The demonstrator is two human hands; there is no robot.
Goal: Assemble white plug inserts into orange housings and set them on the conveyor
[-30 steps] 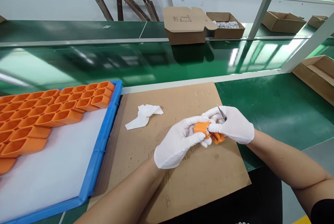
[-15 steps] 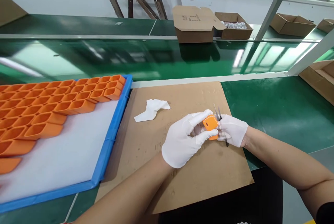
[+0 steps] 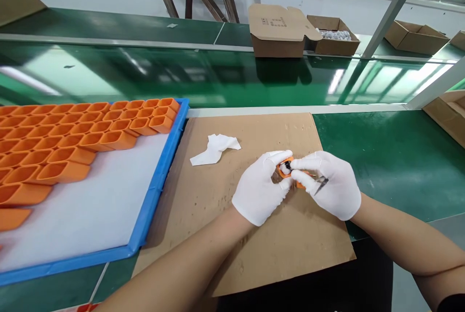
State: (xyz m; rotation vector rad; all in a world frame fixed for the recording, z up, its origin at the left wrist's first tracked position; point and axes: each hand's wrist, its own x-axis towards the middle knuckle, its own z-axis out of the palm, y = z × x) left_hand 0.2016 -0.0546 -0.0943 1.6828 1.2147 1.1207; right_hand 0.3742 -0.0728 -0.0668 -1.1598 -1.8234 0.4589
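Note:
Both my hands wear white gloves and meet over a brown cardboard sheet [image 3: 254, 234]. My left hand [image 3: 259, 191] grips a small orange plastic part [image 3: 284, 167], mostly hidden by fingers. My right hand [image 3: 332, 183] touches the same part with its fingertips and also holds thin metal tweezers [image 3: 321, 184], whose tips point down to the left. A blue tray [image 3: 160, 171] on the left carries several rows of orange plastic shells [image 3: 87, 130] on a white liner.
A crumpled white wipe [image 3: 216, 148] lies on the cardboard. A green conveyor belt [image 3: 203, 79] runs behind. Open cardboard boxes [image 3: 279, 33] stand beyond it, one with white pieces [image 3: 336, 35]. More boxes [image 3: 445, 108] sit at the right, and metal posts [image 3: 395, 2] rise there.
The orange part turned in my hands and is now more covered. My right hand rose over it, and the tweezers swung from pointing up to pointing down-left. The view shifted slightly left.

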